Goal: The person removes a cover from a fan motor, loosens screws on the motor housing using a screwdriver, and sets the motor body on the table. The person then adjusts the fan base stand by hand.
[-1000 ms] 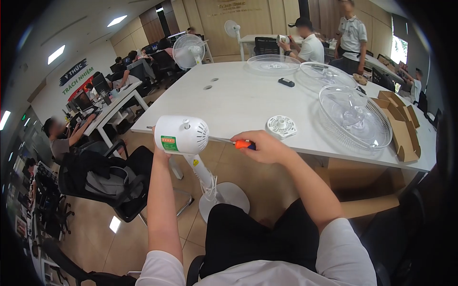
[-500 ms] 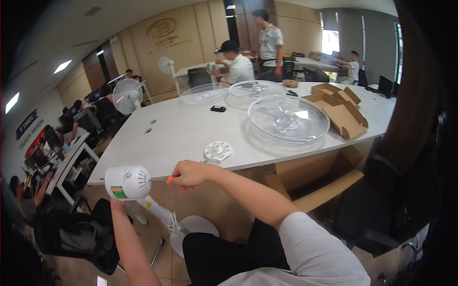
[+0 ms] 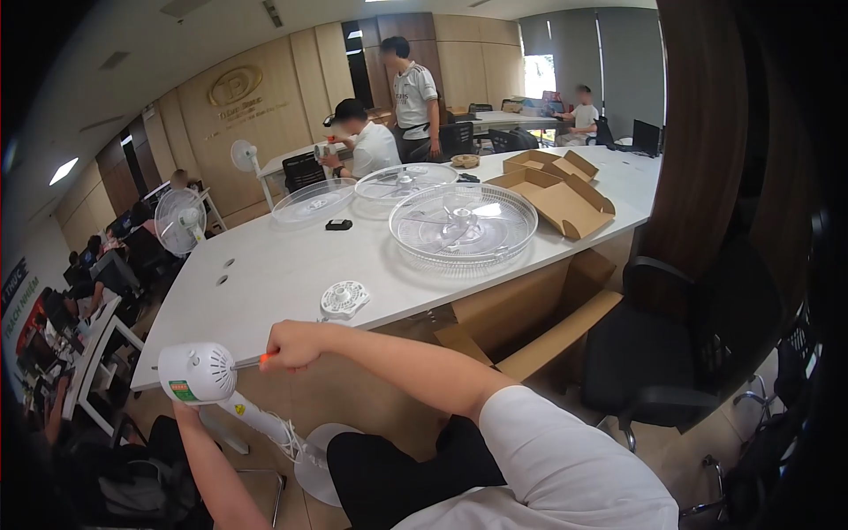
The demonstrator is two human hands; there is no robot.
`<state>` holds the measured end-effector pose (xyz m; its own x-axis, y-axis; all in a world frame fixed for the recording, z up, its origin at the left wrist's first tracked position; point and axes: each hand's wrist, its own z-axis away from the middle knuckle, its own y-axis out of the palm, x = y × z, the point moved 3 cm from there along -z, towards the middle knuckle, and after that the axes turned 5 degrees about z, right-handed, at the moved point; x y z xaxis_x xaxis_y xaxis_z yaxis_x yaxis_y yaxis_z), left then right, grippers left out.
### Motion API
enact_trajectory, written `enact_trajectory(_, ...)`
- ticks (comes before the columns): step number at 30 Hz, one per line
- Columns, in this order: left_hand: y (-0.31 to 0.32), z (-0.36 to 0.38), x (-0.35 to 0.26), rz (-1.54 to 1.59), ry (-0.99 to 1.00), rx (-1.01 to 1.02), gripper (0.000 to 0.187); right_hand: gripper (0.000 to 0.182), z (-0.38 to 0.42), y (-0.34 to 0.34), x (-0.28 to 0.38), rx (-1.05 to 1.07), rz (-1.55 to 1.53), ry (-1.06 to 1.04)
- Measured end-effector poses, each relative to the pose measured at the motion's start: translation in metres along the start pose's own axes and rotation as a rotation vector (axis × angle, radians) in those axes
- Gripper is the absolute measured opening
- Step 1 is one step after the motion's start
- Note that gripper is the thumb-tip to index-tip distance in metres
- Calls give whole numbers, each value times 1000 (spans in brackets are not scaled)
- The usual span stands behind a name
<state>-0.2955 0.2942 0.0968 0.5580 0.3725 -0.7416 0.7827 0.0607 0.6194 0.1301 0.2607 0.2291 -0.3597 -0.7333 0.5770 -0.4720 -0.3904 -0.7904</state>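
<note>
A white fan motor head [image 3: 198,373] on its stand [image 3: 265,426] sits low at the left, with a round base [image 3: 316,459] on the floor. My left hand [image 3: 183,408] grips the motor head from below and is mostly hidden behind it. My right hand [image 3: 296,344] is closed around an orange-handled screwdriver [image 3: 262,357], whose shaft points into the back of the motor head. A small white round fan part [image 3: 344,299] lies on the white table [image 3: 283,265] just beyond my right hand.
Clear fan grilles [image 3: 463,223] and blades lie on the table, with a black remote [image 3: 338,224] and open cardboard boxes [image 3: 555,195]. Cardboard [image 3: 530,331] leans under the table. A black chair [image 3: 680,353] stands at the right. Other people work at tables behind and left.
The view has swung right and up, so the fan head and both hands now sit lower left. The grip on motor head and screwdriver is unchanged.
</note>
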Motion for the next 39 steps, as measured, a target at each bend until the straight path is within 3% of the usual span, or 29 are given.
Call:
enact_trajectory(1, -2, -1, -1, 4, -4, 28, 45, 36, 1, 0, -1, 109, -148, 126)
enact_trajectory(2, -5, -3, -2, 4, 5, 22, 45, 36, -1, 2, 0, 116, -146, 117)
enact_trajectory(5, 1, -3, -1, 24, 0, -68, 44, 34, -2, 6, 3, 30, 110, -6)
enact_trajectory(8, -6, -8, 1, -13, 32, -38, 43, 31, 6, 12, 11, -141, 273, -96)
enact_trajectory(10, -9, -9, 1, 29, 7, -31, 43, 29, 9, 20, 14, -354, 552, -201)
enact_trajectory(13, -1, -4, 1, 30, 10, 49, 43, 29, 13, 29, 14, -479, 545, -273)
enact_trajectory(20, 21, 7, -2, 9, 4, 69, 42, 27, 12, 8, 20, -45, 186, -36)
enact_trajectory(23, 24, 9, -3, -3, 26, 20, 42, 27, 8, 18, 16, -181, 394, -131)
enact_trajectory(25, 25, 9, -3, 4, 23, 97, 42, 30, 8, 33, 17, -510, 746, -301)
enact_trajectory(26, 22, 9, -3, 1, 33, 84, 42, 30, 7, 39, 16, -505, 739, -316)
enact_trajectory(29, 23, 10, 0, 21, 61, 111, 41, 28, 22, 37, 23, -547, 606, -301)
enact_trajectory(31, 27, 14, -2, 13, 61, 120, 40, 28, 26, 28, 25, -287, 357, -159)
enact_trajectory(35, 36, 19, -4, 41, 32, 105, 38, 33, 30, 15, 1, -169, 59, -176)
enact_trajectory(37, 43, 23, -5, 60, 16, 142, 38, 39, 33, 18, -5, 56, -293, 202)
enact_trajectory(39, 58, 31, -8, 128, -6, 276, 36, 38, 31, 21, -4, 58, -310, 198)
